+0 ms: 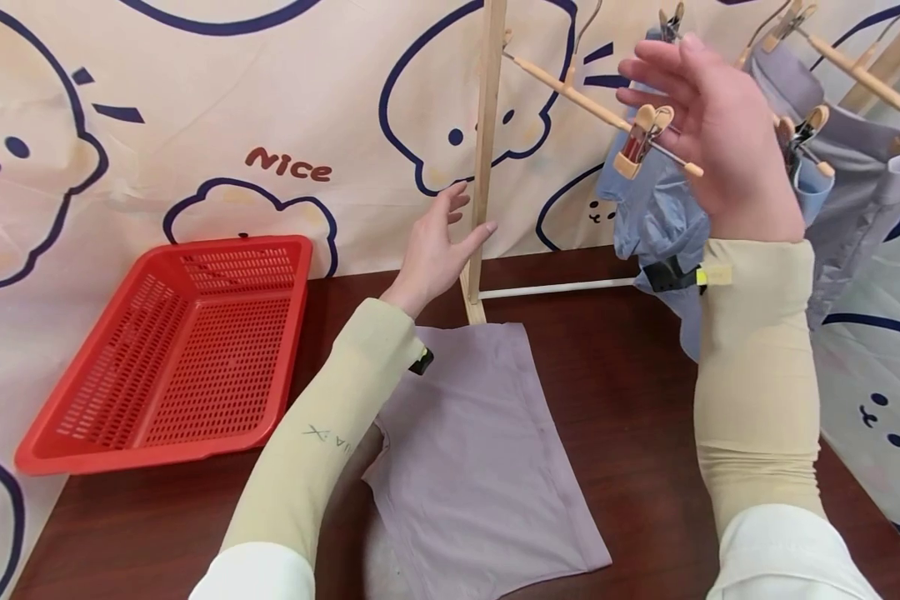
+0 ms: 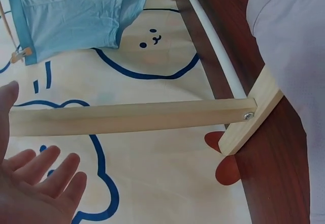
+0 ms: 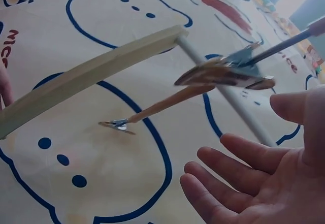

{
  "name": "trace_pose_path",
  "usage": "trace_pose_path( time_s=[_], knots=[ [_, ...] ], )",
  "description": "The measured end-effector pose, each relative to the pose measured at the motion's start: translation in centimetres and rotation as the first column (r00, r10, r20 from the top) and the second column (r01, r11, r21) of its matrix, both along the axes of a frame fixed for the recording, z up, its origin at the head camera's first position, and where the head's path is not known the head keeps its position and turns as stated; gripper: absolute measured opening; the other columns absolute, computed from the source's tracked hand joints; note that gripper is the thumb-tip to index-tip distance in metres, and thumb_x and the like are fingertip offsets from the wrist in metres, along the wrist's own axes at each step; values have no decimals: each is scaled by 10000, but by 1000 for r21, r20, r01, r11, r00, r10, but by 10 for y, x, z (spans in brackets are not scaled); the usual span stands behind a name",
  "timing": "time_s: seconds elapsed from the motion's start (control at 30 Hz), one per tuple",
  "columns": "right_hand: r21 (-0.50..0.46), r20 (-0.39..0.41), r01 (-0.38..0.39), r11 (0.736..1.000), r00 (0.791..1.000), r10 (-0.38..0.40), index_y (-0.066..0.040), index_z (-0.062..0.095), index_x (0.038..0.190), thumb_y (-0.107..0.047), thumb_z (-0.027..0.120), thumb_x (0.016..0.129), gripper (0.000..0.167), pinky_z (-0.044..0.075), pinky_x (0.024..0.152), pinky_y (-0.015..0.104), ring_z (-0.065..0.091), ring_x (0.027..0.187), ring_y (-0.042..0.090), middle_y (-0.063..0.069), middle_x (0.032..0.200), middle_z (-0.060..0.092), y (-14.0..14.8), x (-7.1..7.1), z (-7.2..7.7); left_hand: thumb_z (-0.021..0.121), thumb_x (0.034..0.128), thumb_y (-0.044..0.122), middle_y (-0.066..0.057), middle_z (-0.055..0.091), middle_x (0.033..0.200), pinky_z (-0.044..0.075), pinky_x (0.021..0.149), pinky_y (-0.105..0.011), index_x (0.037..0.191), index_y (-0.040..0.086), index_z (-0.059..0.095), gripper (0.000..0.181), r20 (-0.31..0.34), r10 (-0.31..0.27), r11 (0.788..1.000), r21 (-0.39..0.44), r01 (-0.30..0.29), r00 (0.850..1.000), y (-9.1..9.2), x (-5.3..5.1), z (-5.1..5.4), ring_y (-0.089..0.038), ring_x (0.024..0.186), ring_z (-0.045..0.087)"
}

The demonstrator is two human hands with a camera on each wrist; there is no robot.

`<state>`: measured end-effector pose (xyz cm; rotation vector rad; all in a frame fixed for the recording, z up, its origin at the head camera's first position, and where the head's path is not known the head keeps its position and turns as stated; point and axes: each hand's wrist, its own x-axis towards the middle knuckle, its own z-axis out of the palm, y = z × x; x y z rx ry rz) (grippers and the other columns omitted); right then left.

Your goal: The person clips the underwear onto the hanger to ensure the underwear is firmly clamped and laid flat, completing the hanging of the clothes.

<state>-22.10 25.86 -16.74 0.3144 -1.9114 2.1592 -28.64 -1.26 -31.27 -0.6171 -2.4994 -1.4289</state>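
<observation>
My right hand (image 1: 727, 133) is raised beside a wooden clip hanger (image 1: 592, 104), its fingers extended and nothing in its grasp. One of the hanger's clips (image 1: 642, 140) is in front of that hand in the head view; whether they touch I cannot tell. In the right wrist view the palm and loosely bent fingers (image 3: 244, 170) are below a clip. My left hand (image 1: 437, 250), fingers relaxed, hovers by the rack's wooden upright (image 1: 486, 150) and holds nothing. A flat lavender garment (image 1: 487, 450) lies on the table below, partly hidden by the left forearm.
A red plastic basket (image 1: 217, 350) stands on the dark table (image 1: 645, 467) at the left. Light blue clothing (image 1: 656, 208) and grey-lavender clothing (image 1: 855, 175) hang from clip hangers at the right. A white bar (image 1: 562, 288) runs low along the rack, before a cartoon-print cloth (image 1: 390, 50).
</observation>
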Motion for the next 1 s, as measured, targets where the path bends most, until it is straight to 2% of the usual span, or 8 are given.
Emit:
trace_pose_path(
  time_s=[0.1, 0.2, 0.37, 0.6, 0.77, 0.87, 1.0],
  knots=[
    [-6, 32, -27, 1000, 999, 27, -87, 642, 1361, -291, 579, 1056, 371, 485, 810, 133, 558, 1247, 251, 120, 1391, 584, -2, -10, 0, 679, 994, 368, -54, 552, 1462, 455, 1021, -296, 1547, 137, 392, 664, -6, -17, 1000, 24, 17, 1000, 5, -2, 0, -209, 1293, 555],
    [-7, 49, -61, 998, 997, 61, -68, 643, 1351, -253, 652, 1019, 380, 531, 893, 255, 552, 1255, 287, 155, 1378, 576, -8, -20, 0, 668, 1008, 314, -56, 595, 1411, 486, 994, -313, 1519, 145, 446, 583, -4, -29, 997, 68, 29, 1000, 9, -5, -1, -193, 1260, 580],
    [51, 59, -96, 994, 994, 93, -70, 638, 1353, -223, 687, 995, 392, 543, 853, 283, 574, 1202, 293, 154, 1328, 589, -17, -32, -3, 645, 1025, 248, -49, 650, 1311, 532, 925, -319, 1435, 144, 563, 431, -13, -28, 993, 111, 29, 1000, 14, -10, -4, -181, 1162, 634],
    [163, 33, -88, 983, 996, 83, -83, 621, 1373, -266, 702, 979, 442, 539, 804, 264, 629, 973, 238, 134, 1141, 625, -31, -40, -6, 611, 1041, 286, -60, 677, 1265, 554, 878, -311, 1387, 158, 601, 369, -26, 5, 998, 67, -4, 1000, 13, -13, -6, -212, 1079, 682],
    [173, 36, -116, 978, 993, 111, -90, 636, 1360, -261, 703, 976, 426, 533, 741, 256, 604, 873, 239, 136, 992, 624, -39, -44, -6, 606, 1043, 302, -67, 679, 1272, 560, 870, -317, 1389, 151, 595, 378, -26, 24, 999, 35, -23, 999, 13, -14, -6, -214, 1054, 698],
    [164, 34, -139, 977, 990, 136, -84, 651, 1333, -231, 710, 970, 396, 524, 722, 263, 610, 841, 238, 142, 972, 634, -42, -47, -6, 605, 1042, 311, -64, 680, 1276, 561, 867, -312, 1387, 154, 595, 379, -23, 30, 999, 17, -30, 999, 13, -14, -6, -205, 1051, 700],
    [159, -4, -130, 979, 991, 132, -63, 678, 1283, -172, 696, 975, 328, 509, 704, 268, 628, 809, 232, 141, 961, 657, -46, -49, -5, 605, 1041, 314, -58, 678, 1283, 561, 868, -316, 1388, 158, 594, 380, -17, 34, 999, 3, -34, 999, 13, -13, -6, -198, 1055, 700]
  ],
)
